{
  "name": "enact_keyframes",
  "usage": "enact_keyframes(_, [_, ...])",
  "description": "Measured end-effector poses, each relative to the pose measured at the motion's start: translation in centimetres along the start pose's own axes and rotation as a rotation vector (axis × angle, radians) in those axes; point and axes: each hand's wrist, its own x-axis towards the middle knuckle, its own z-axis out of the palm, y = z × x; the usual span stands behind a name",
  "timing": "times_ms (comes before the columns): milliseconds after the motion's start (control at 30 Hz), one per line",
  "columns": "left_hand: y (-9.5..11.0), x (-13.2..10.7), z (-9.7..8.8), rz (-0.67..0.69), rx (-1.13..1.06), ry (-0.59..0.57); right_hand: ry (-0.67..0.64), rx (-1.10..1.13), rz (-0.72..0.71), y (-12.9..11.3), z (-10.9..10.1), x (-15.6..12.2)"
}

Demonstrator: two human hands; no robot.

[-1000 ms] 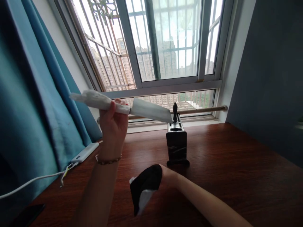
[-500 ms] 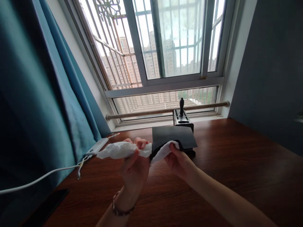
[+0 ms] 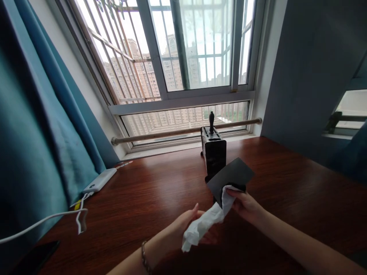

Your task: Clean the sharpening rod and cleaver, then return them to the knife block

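A cleaver with a broad dark blade (image 3: 231,175) hangs low over the wooden table (image 3: 286,198), its blade pointing up and away to the right. White tissue (image 3: 205,225) wraps its handle and trails toward me. My left hand (image 3: 183,227) lies under the tissue-wrapped handle with the thumb raised and the fingers curled around it. At the base of the blade, my right hand (image 3: 246,204) pinches a dark cloth and tissue. Just behind the blade stands a black knife block (image 3: 213,152) with one dark handle sticking up.
A white power bank (image 3: 100,180) with a white cable (image 3: 43,221) lies at the table's left edge, and a dark phone (image 3: 34,259) sits at the near left corner. A teal curtain (image 3: 34,133) hangs on the left. A window with a wooden rail (image 3: 172,133) runs behind.
The cleaver has come down from in front of the window to just above the table. My right hand has moved onto the blade's base, and the blade has swung to the right.
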Motion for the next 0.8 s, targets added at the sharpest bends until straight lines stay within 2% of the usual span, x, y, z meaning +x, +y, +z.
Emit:
enact_keyframes(100, [-0.4, 1.4, 0.3, -0.095, 0.066, -0.119, -0.036, -0.031, 0.006, 2.0, -1.4, 0.2])
enact_keyframes(233, [-0.1, 2.0, 0.5, -0.165, 0.106, -0.17, -0.062, -0.04, 0.007, 3.1, -1.8, 0.3])
enact_keyframes(333, [0.0, 1.6, 0.6, -0.157, 0.149, -0.154, -0.077, -0.033, 0.046, 3.1, -1.5, 0.0])
enact_keyframes(433, [-0.2, 1.2, 0.8, -0.131, 0.271, -0.09, -0.077, -0.036, 0.093, 3.0, -1.2, -0.5])
enact_keyframes(567, [-0.2, 1.1, 1.0, -0.141, 0.372, -0.05, -0.084, -0.069, 0.089, 2.7, -1.1, -0.8])
enact_keyframes(800, [0.0, 1.2, 0.6, -0.176, 0.253, -0.093, 0.016, -0.08, 0.01, 1.3, -1.7, 0.1])
